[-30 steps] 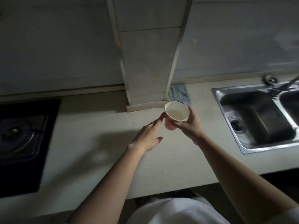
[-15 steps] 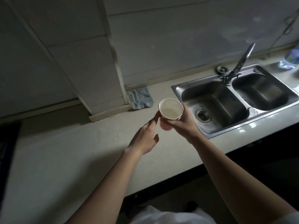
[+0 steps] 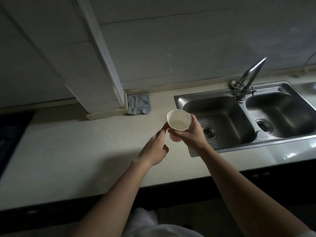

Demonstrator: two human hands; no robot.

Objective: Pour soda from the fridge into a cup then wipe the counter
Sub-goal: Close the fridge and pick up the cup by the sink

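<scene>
A: Largest first?
B: Pale bench (image 3: 71, 151) across the middle, wide and bare. At three o'clock, steel double sink (image 3: 222, 151) set into it, tap (image 3: 251, 72) behind.

A: Next down?
B: Crumpled grey-blue cloth (image 3: 139, 104) at twelve o'clock of the hands, flat against the wall corner. Soft, limp; likely best pinched anywhere and bunched up for wiping.

A: And the hands?
B: Right hand (image 3: 189, 134) wrapped around a white paper cup (image 3: 178, 122), lifted over the bench edge of the sink. Left hand (image 3: 153, 149) loose, holding nothing, one fingertip touching the cup's side at nine o'clock.

A: Handling?
B: Thin-walled, light, rim already dented. Seemingly a little pale liquid inside. Gentle grip at mid-wall, upright.
</scene>
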